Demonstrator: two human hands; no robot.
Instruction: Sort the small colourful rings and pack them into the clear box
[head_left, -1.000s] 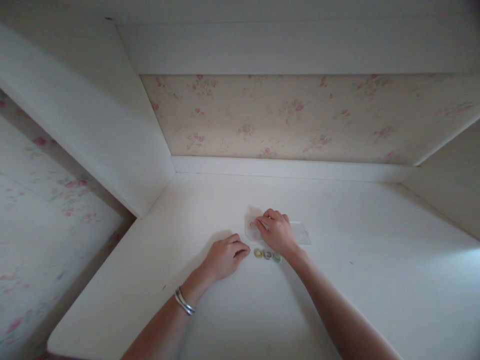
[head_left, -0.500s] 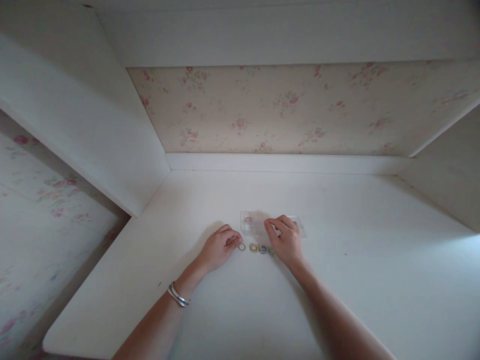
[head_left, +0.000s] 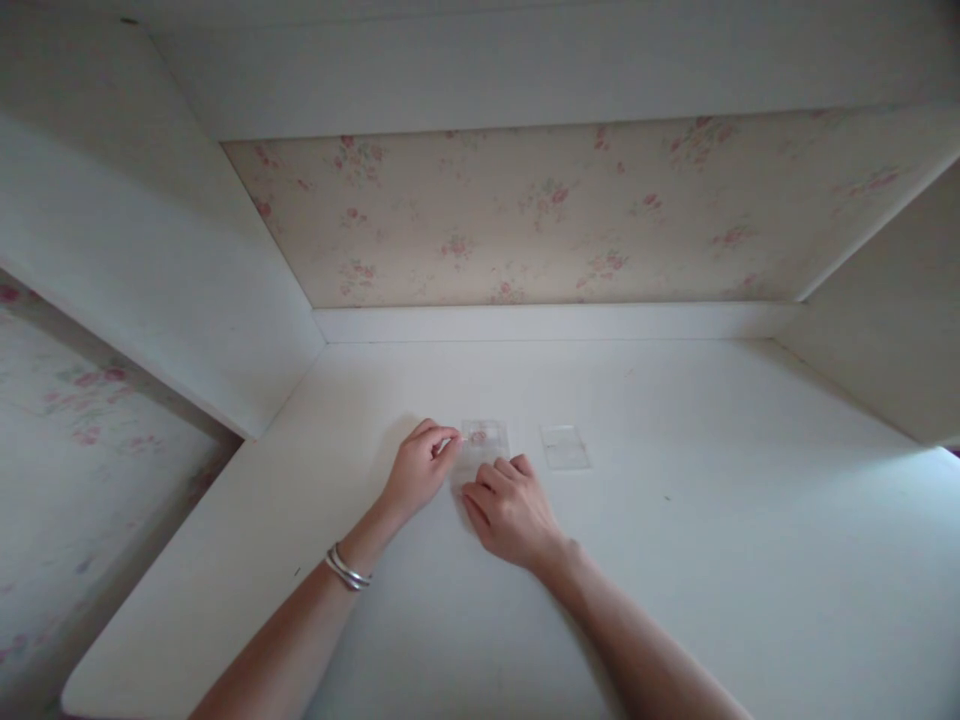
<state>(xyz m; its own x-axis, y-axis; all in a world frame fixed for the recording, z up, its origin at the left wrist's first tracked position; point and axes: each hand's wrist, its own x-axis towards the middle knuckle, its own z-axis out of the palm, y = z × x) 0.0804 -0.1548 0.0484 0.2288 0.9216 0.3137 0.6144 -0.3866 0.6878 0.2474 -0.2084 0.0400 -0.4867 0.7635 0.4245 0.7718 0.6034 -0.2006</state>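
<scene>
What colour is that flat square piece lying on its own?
The flat piece is clear and see-through; the head view shows it.

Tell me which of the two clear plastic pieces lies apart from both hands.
The right piece, alone on the tabletop; the left piece has the left hand at its edge and the right hand close by.

On the white tabletop (head_left: pixel 675 600) before me lie a clear tray (head_left: pixel 491 436), a clear panel (head_left: pixel 566 448) near it, and dark specks (head_left: pixel 297 571).
</scene>
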